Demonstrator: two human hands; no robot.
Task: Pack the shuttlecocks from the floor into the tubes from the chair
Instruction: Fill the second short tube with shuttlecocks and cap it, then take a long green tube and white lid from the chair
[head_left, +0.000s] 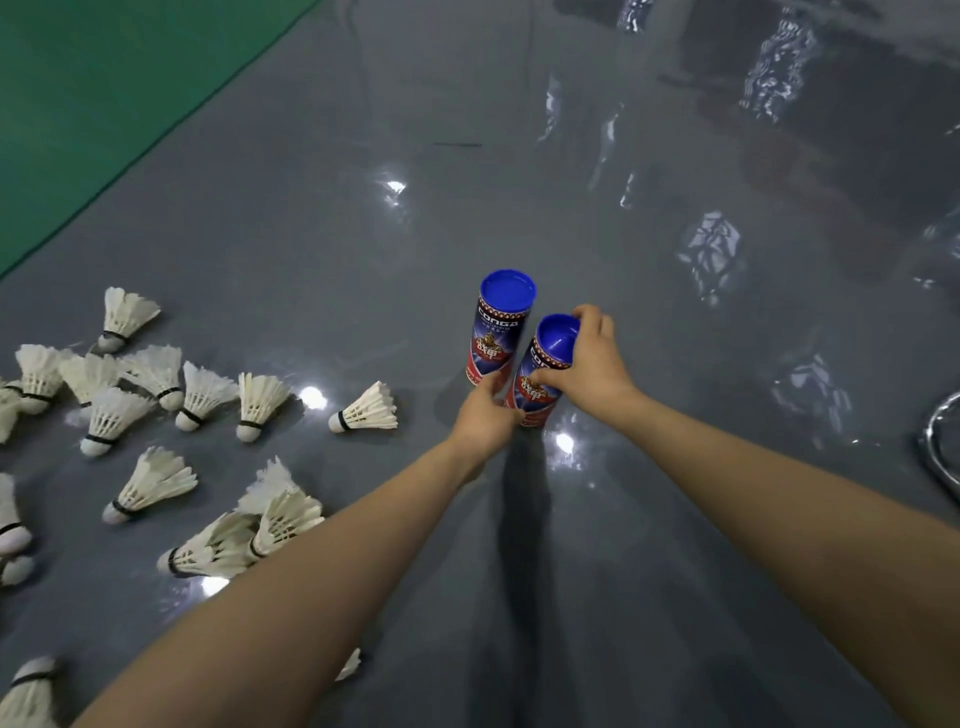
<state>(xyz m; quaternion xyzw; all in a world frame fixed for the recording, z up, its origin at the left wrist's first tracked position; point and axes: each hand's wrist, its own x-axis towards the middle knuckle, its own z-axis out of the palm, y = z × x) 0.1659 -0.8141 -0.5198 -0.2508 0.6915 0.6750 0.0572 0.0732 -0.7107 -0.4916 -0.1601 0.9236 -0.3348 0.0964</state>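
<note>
**Both hands on near tube, shuttlecocks loose on the floor**

Near tube (537, 384): stands roughly upright on the floor (311, 234), centre of view, blue cap (556, 340) on top. Red/blue printed label.

Right hand (589, 361): clamped over the top end of that tube, fingers curled round the cap rim from the right side.

Left hand (485, 413): wrapped round the lower body of the same tube, thumb on the near side, fingers curled in where the two tubes meet. The finger ends overlap the base of the other tube; can't tell if they touch it.

Far tube (504, 332): just beside the near one, on its far-left side, upright. It has its own blue lid (508, 291) on.

Shuttlecocks (202, 395): white feather type, scattered on the floor to the left, most lying on their sides, several overlapping. The closest one (366, 410) lies alone, left of the tubes, apart from them. More run off the left and near-left edges.

Floor is glossy grey with light reflections. Green mat (78, 104) at far left. Curved metal bar (940, 447) at the right edge, well apart from the tubes.
</note>
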